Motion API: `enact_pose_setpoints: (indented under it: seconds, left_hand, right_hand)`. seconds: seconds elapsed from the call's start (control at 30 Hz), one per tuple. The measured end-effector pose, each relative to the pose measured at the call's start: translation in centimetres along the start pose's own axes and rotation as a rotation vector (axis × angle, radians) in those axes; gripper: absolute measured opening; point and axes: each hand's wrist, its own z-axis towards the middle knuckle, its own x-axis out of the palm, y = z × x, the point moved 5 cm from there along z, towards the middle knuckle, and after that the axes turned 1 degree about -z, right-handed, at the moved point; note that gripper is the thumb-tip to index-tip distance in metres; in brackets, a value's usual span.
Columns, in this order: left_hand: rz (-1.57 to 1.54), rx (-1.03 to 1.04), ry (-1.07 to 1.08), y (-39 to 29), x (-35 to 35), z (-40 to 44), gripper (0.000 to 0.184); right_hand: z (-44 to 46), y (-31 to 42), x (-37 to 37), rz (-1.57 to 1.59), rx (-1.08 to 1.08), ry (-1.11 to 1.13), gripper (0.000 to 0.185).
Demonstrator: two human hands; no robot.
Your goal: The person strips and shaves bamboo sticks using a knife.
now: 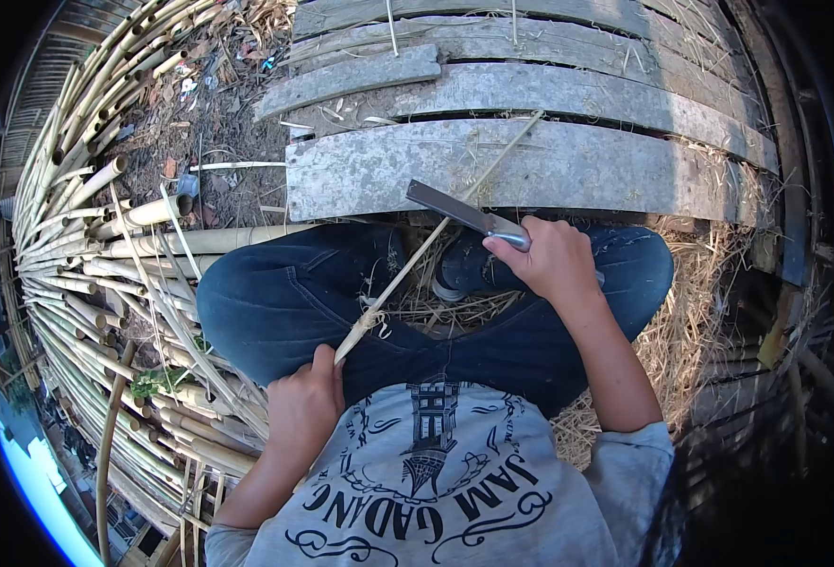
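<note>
My left hand (305,402) is closed around the lower end of a thin bamboo strip (409,267). The strip slants up and right, and its far end lies over a wooden plank. Shavings curl from a rough spot a little above my left hand. My right hand (554,255) is wrapped round the handle of a knife (459,210) with a broad, square-ended blade. The blade crosses the strip near the plank's front edge; whether it touches the strip I cannot tell.
Weathered planks (530,180) form a low platform before my crossed legs. Several bamboo poles (105,227) are piled at the left. Straw-like shavings (700,302) cover the ground at the right. A loose board (351,82) rests on the platform's far left.
</note>
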Motion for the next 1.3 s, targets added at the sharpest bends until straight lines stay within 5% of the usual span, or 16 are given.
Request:
enact_pose_setpoints:
  seconds: [0.17,0.43,0.67,0.93,1.07,1.3]
  left_hand:
    - [0.025,0.014,0.008,0.3,-0.2,-0.4,0.016]
    - [0.037,0.010,0.026,0.1,0.0,-0.1,0.016]
    - [0.000,0.022,0.023,0.3,-0.3,-0.1,0.016]
    - [-0.084,0.016,0.033,0.5,-0.7,0.3,0.017]
    - [-0.153,-0.043,0.095,0.6,-0.9,0.4,0.015]
    - [-0.163,-0.047,0.103,0.4,-0.9,0.7,0.015]
  right_hand:
    - [1.4,-4.5,-1.7,-0.008,0.290,-0.096,0.075]
    - [-1.1,3.0,1.0,0.159,0.054,0.181,0.073]
    - [2.4,-4.2,-1.6,0.004,0.280,-0.030,0.077]
    - [0.6,0.6,-0.8,-0.038,0.028,0.106,0.074]
    - [3.2,-4.8,-2.2,-0.001,0.289,-0.068,0.074]
    - [2.4,-2.2,-2.4,-0.080,0.130,0.057,0.077]
